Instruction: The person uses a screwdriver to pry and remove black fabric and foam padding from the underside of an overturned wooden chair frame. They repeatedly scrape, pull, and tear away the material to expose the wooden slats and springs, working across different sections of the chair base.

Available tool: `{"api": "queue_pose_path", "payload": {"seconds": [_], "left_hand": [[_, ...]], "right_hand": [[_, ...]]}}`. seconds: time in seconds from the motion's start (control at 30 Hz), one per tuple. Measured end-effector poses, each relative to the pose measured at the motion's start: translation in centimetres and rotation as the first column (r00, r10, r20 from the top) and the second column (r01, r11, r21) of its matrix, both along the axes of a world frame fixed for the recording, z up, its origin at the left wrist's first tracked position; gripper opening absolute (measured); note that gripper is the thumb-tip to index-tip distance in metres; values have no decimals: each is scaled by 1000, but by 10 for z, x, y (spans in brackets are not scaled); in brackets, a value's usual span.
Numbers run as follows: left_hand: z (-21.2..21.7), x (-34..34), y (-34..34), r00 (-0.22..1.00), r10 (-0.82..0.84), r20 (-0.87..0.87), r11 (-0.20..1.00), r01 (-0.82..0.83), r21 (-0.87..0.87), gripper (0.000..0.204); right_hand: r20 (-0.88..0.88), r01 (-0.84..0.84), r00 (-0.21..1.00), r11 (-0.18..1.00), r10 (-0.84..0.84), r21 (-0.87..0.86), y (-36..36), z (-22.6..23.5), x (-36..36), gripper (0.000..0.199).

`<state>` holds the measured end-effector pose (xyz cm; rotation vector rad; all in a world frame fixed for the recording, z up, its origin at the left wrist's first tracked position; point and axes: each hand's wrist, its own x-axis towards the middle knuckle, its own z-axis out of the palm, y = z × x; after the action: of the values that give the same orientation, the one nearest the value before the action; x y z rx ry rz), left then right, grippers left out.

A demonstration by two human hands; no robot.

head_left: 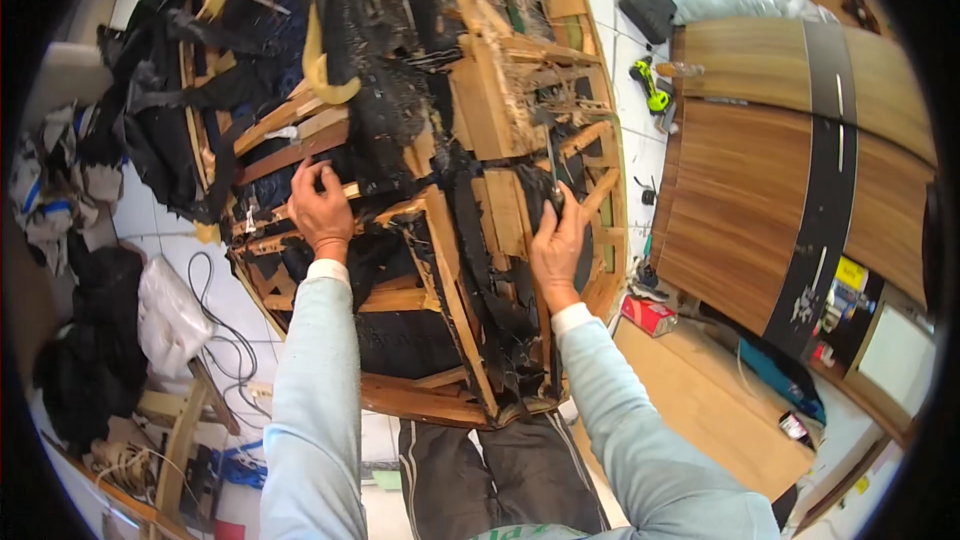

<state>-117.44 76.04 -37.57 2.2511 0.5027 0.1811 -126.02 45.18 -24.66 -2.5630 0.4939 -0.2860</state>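
Note:
An upturned furniture frame of wooden slats with torn black cloth and splintered boards lies in front of me. My right hand is closed around the dark handle of a slim tool with a thin metal blade; its exact kind is hard to make out. The blade points away from me, beside a splintered wooden block. Over the frame's left part, my left hand is held with bent, parted fingers, holding nothing visible. Its fingertips are close to a reddish-brown slat. Curved yellow foam strips lie farther off.
On the right floor are a green-and-black power drill, a black case and a wood-patterned cabinet. At left lie black cables, a white plastic-wrapped bundle and dark cloth. A brown board lies at lower right.

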Motion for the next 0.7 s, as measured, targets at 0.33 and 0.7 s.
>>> {"api": "queue_pose_path", "payload": {"seconds": [0.33,0.7], "left_hand": [[-17,-1,24,998,-56,28,998,55,30,36],[99,-177,37,972,-233,41,964,225,142,31]], "right_hand": [[82,50,995,999,-51,10,7,-20,4,36],[144,51,989,994,-37,-95,-8,0,-19,36]]}}
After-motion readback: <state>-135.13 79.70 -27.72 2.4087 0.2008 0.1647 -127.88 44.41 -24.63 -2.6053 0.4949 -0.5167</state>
